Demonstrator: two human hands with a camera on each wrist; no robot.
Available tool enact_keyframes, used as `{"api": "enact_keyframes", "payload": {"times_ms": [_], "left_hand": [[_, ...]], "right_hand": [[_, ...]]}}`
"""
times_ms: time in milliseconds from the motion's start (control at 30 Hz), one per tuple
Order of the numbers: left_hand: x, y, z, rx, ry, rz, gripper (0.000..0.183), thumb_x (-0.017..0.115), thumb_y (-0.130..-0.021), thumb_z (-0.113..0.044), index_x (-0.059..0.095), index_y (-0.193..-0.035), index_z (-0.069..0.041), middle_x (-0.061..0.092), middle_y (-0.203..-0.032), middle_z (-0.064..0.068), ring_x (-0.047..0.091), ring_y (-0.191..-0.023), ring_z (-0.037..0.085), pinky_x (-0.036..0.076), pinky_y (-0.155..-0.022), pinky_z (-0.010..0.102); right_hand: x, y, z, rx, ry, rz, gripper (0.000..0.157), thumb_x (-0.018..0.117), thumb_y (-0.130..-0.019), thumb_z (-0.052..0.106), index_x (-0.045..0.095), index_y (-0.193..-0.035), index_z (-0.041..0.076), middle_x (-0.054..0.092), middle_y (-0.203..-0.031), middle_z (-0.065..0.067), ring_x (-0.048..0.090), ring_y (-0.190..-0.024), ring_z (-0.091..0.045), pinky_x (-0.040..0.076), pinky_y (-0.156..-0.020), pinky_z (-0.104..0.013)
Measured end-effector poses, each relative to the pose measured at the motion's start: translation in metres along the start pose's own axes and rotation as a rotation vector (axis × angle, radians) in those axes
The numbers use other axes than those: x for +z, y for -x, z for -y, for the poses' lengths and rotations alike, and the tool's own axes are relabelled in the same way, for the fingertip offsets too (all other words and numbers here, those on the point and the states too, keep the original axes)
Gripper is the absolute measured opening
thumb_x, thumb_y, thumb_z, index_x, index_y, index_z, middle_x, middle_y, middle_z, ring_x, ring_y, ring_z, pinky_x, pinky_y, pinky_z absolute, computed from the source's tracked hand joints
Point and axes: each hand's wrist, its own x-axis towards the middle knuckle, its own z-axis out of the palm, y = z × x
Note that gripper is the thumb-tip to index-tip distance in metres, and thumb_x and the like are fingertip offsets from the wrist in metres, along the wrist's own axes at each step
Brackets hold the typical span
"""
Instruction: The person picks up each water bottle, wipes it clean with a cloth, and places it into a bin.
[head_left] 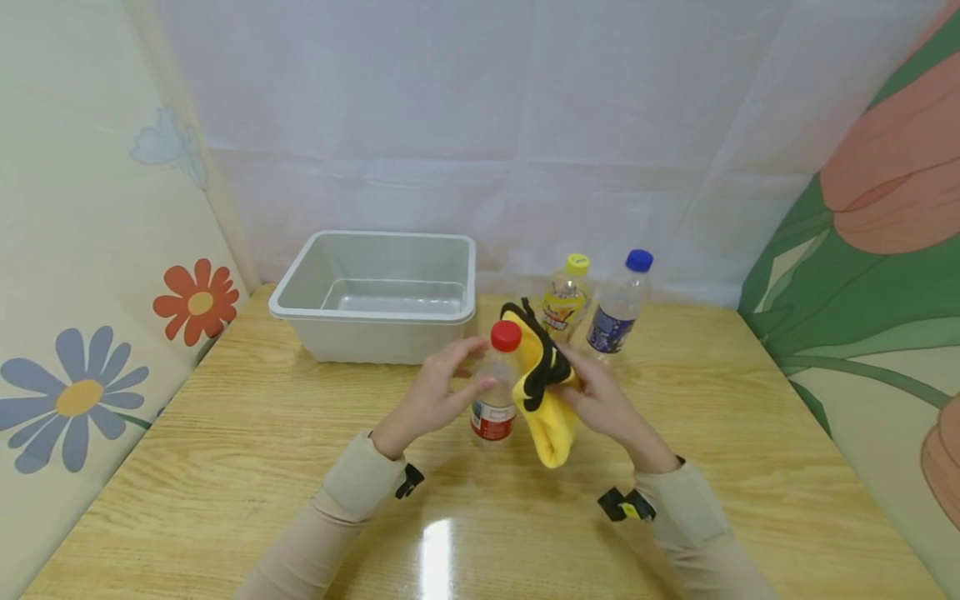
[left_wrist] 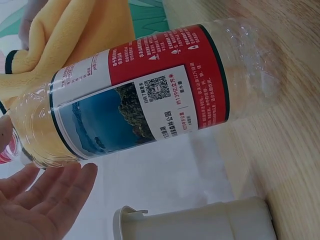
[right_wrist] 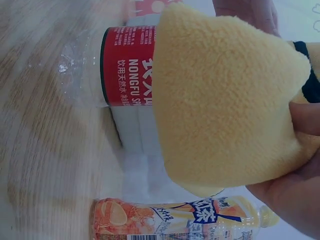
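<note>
A clear bottle [head_left: 495, 400] with a red cap and red label stands on the wooden table [head_left: 247, 433]. My left hand [head_left: 444, 390] is beside its upper part with the fingers straight; in the left wrist view the fingers [left_wrist: 50, 192] lie just off the bottle [left_wrist: 150, 100]. My right hand [head_left: 600, 402] grips a yellow cloth [head_left: 546, 408] with black trim and holds it against the bottle's right side. The right wrist view shows the cloth [right_wrist: 225, 95] covering part of the red label [right_wrist: 125, 65], with my fingers [right_wrist: 300, 185] pinching its edge.
A grey plastic tub [head_left: 375, 318] stands behind the bottle to the left. Two more bottles stand behind the cloth, one yellow-capped [head_left: 566, 304] and one blue-capped [head_left: 618, 312]. Patterned fabric walls close in both sides and the back.
</note>
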Motion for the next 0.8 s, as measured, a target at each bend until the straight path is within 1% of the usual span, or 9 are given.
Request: {"api": "enact_keyframes", "payload": {"times_ms": [133, 200, 367, 433, 533, 633, 800], "left_hand": [[0.001, 0.001, 0.001, 0.004, 0.017, 0.006, 0.048, 0.064, -0.084, -0.008, 0.044, -0.124, 0.01, 0.053, -0.117, 0.024, 0.053, -0.105, 0.032, 0.054, -0.079, 0.031], [0.001, 0.001, 0.001, 0.003, 0.029, 0.009, 0.048, 0.063, -0.084, -0.008, 0.043, -0.124, 0.011, 0.052, -0.119, 0.025, 0.053, -0.106, 0.033, 0.054, -0.08, 0.029], [0.001, 0.002, 0.0, -0.015, 0.061, 0.012, 0.049, 0.062, -0.085, -0.007, 0.042, -0.125, 0.012, 0.05, -0.121, 0.026, 0.051, -0.11, 0.034, 0.052, -0.082, 0.025], [0.001, 0.002, 0.0, -0.021, 0.074, 0.014, 0.049, 0.062, -0.085, -0.006, 0.041, -0.125, 0.012, 0.049, -0.122, 0.026, 0.05, -0.11, 0.035, 0.052, -0.082, 0.025], [0.002, 0.002, 0.0, -0.023, 0.085, 0.013, 0.048, 0.061, -0.085, -0.005, 0.041, -0.126, 0.012, 0.049, -0.122, 0.026, 0.05, -0.111, 0.035, 0.052, -0.082, 0.024], [0.002, 0.002, 0.0, -0.022, 0.089, 0.009, 0.048, 0.061, -0.085, -0.005, 0.041, -0.126, 0.012, 0.05, -0.121, 0.026, 0.051, -0.11, 0.035, 0.052, -0.082, 0.024], [0.003, 0.003, 0.001, -0.023, 0.095, 0.007, 0.048, 0.062, -0.085, -0.005, 0.041, -0.126, 0.011, 0.051, -0.12, 0.025, 0.051, -0.109, 0.034, 0.052, -0.082, 0.023]], "right_hand": [[0.001, -0.001, -0.003, 0.021, -0.031, 0.062, 0.055, 0.056, -0.072, -0.02, 0.047, -0.125, -0.008, 0.056, -0.116, -0.024, 0.054, -0.103, -0.037, 0.044, -0.092, -0.051], [0.001, 0.0, -0.005, 0.053, -0.047, 0.088, 0.053, 0.056, -0.074, -0.02, 0.048, -0.125, -0.008, 0.057, -0.114, -0.023, 0.054, -0.103, -0.036, 0.043, -0.093, -0.051], [0.005, 0.003, -0.01, 0.202, -0.116, 0.146, 0.046, 0.053, -0.08, -0.015, 0.047, -0.124, -0.008, 0.059, -0.109, -0.023, 0.053, -0.103, -0.037, 0.04, -0.095, -0.052], [0.007, 0.004, -0.013, 0.258, -0.133, 0.16, 0.045, 0.052, -0.081, -0.014, 0.046, -0.125, -0.008, 0.058, -0.11, -0.023, 0.051, -0.106, -0.037, 0.038, -0.096, -0.053], [0.011, 0.006, -0.017, 0.297, -0.13, 0.165, 0.045, 0.052, -0.082, -0.013, 0.045, -0.126, -0.008, 0.056, -0.113, -0.025, 0.048, -0.11, -0.039, 0.035, -0.099, -0.055], [0.014, 0.008, -0.02, 0.304, -0.14, 0.172, 0.048, 0.052, -0.082, -0.013, 0.044, -0.128, -0.006, 0.054, -0.118, -0.025, 0.045, -0.114, -0.039, 0.032, -0.101, -0.055], [0.017, 0.01, -0.022, 0.282, -0.163, 0.189, 0.049, 0.052, -0.081, -0.014, 0.043, -0.129, -0.008, 0.054, -0.116, -0.025, 0.047, -0.112, -0.039, 0.032, -0.101, -0.055]]}}
